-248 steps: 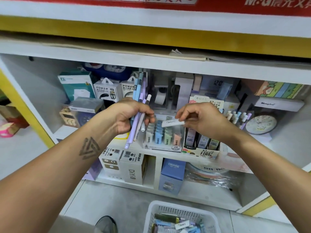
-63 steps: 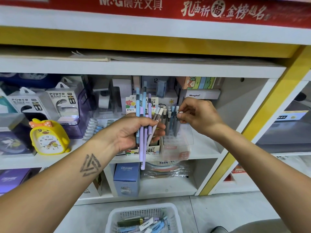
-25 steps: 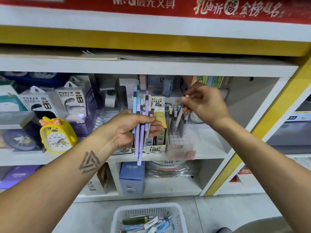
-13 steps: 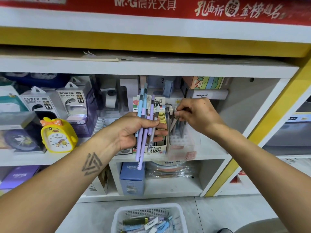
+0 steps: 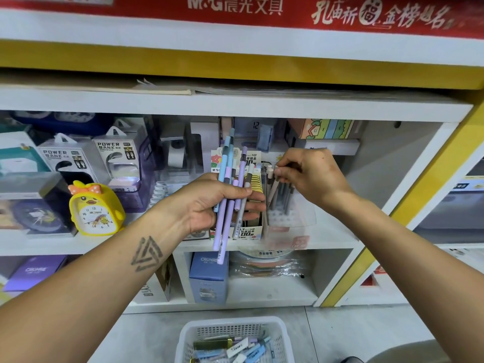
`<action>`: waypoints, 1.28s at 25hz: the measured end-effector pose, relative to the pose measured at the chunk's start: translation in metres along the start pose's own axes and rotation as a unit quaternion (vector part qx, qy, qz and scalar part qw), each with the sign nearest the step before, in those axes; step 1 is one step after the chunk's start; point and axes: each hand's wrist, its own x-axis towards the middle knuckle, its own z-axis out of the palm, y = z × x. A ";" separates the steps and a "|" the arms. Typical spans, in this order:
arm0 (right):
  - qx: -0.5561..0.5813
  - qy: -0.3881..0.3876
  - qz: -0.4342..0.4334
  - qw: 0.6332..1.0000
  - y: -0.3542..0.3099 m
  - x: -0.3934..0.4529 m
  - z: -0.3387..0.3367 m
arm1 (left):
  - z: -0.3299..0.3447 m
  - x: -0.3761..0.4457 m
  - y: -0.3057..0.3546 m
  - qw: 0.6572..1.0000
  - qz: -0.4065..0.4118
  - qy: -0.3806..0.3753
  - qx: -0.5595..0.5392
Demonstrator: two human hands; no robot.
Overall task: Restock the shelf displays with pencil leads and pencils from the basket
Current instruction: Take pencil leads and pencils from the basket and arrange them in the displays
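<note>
At centre frame a bunch of pencils (image 5: 230, 195) is gripped in the left hand (image 5: 209, 205), fingers wrapped round the middle of it so the ends stick out above and below; roughly six can be counted (two blue, about three lilac, one grey-and-white), though the overlap makes that shaky. Just right of it, a single beige pencil (image 5: 273, 188) is pinched at its top end by the fingertips of the right hand (image 5: 311, 176) and is tilted down into the clear pencil holder (image 5: 290, 213) on the middle shelf (image 5: 327, 241), where about four or five darker pencils are already stood; an exact count can't be made through the plastic. So the step in hand looks like slotting pencils one at a time into the holder. For the next move, this one probably needs to be steered into a free hole and let go, then another picked off the bunch. Between the hands one lead display box (image 5: 248, 231) is seen, its yellow packs too stacked to count. At the bottom of the frame one white basket (image 5: 199, 334) sits on the floor, with a pile of lead cases and pencils inside, maybe ten, not cleanly countable. At left, one yellow duck clock (image 5: 95, 208) and two power bank boxes (image 5: 115, 158) are shelved.
</note>
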 end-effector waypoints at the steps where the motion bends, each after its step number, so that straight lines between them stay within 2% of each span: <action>1: -0.004 -0.005 -0.002 1.000 0.000 0.000 0.001 | 0.000 0.000 0.001 1.000 -0.001 0.002 -0.001; 7: -0.008 -0.026 -0.007 1.000 -0.001 -0.001 0.003 | 0.002 0.000 -0.002 1.000 -0.002 0.009 0.000; 13: -0.037 -0.007 -0.029 0.999 0.000 -0.002 0.005 | 0.000 0.000 0.000 1.000 -0.002 0.011 -0.003; 17: -0.036 -0.042 -0.044 0.997 0.002 -0.001 0.010 | 0.001 -0.001 -0.001 1.000 -0.003 0.010 -0.003; 21: -0.136 -0.081 -0.040 0.987 0.002 0.001 0.015 | 0.003 -0.003 -0.001 1.000 -0.003 -0.001 -0.003; 22: -0.117 -0.081 -0.018 0.990 0.001 0.002 0.015 | 0.004 -0.003 -0.001 1.000 -0.003 -0.005 -0.002; 24: 0.051 -0.073 0.070 0.994 -0.005 0.003 0.013 | 0.007 -0.004 -0.002 1.000 -0.003 -0.007 0.002; 26: 0.247 -0.072 0.146 0.955 -0.012 0.003 0.012 | 0.010 -0.003 -0.003 1.000 -0.001 -0.008 0.002; 29: 0.345 -0.057 0.177 0.920 -0.018 0.002 0.007 | 0.013 -0.002 -0.002 1.000 -0.002 -0.019 -0.006; 31: 0.388 0.007 0.204 0.899 -0.015 0.004 -0.002 | 0.012 -0.001 -0.001 1.000 -0.008 -0.010 -0.019; 32: 0.378 0.050 0.204 0.902 -0.011 0.005 -0.008 | 0.011 -0.001 -0.001 0.999 -0.011 0.001 -0.033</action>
